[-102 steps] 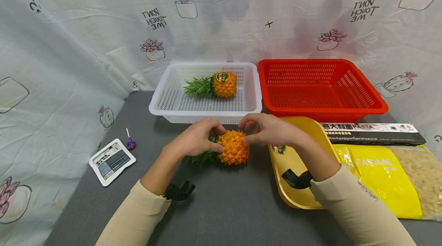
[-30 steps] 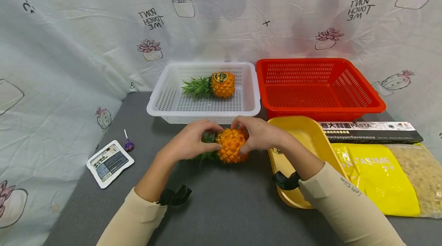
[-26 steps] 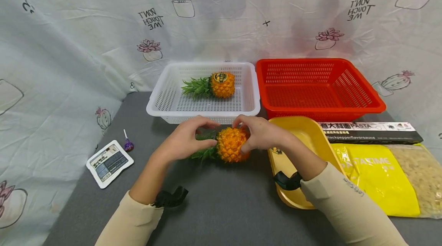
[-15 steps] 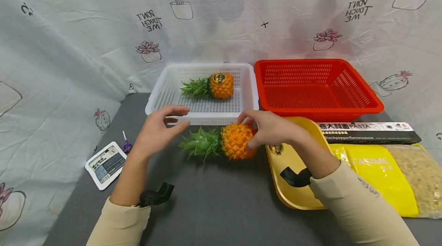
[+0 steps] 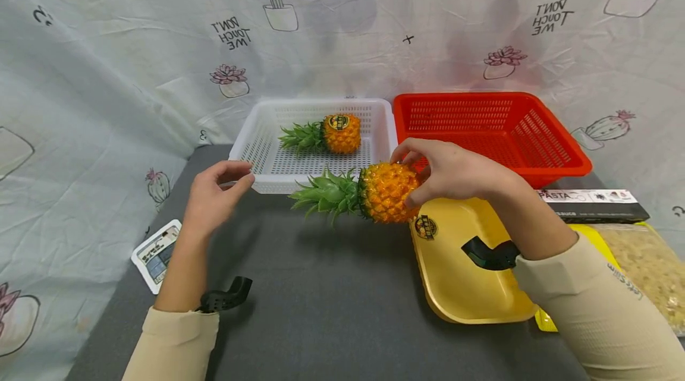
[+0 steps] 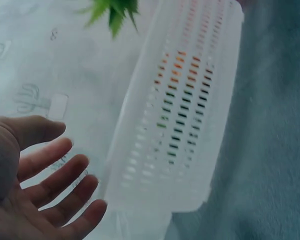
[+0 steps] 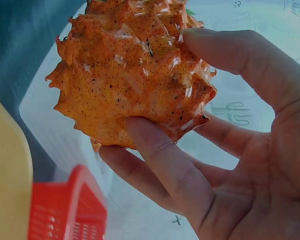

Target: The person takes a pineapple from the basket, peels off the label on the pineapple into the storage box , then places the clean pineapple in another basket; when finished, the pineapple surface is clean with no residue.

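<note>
My right hand (image 5: 446, 170) grips an orange pineapple (image 5: 387, 192) by its base end, its green crown pointing left. The fruit hangs above the table, in front of the white basket and beside the yellow tray. In the right wrist view, thumb and fingers spread around the spiky skin of the pineapple (image 7: 125, 75). My left hand (image 5: 213, 195) is held off to the left with nothing in it; in the left wrist view the left hand (image 6: 50, 185) has loosely bent fingers near the white basket (image 6: 180, 115). A second pineapple (image 5: 342, 134) lies inside the white basket (image 5: 267, 183).
A red basket (image 5: 556, 164) stands at the back right. The yellow tray (image 5: 471, 292) with a round sticker (image 5: 426, 227) lies before it. Further right are a black pasta box (image 5: 615, 210) and a pasta bag (image 5: 650, 256). A white packet (image 5: 155, 259) lies at the left, partly behind my left arm.
My left hand has let go of the pineapple and moved left. My right hand has lifted the pineapple off the table and carried it a little to the right.
</note>
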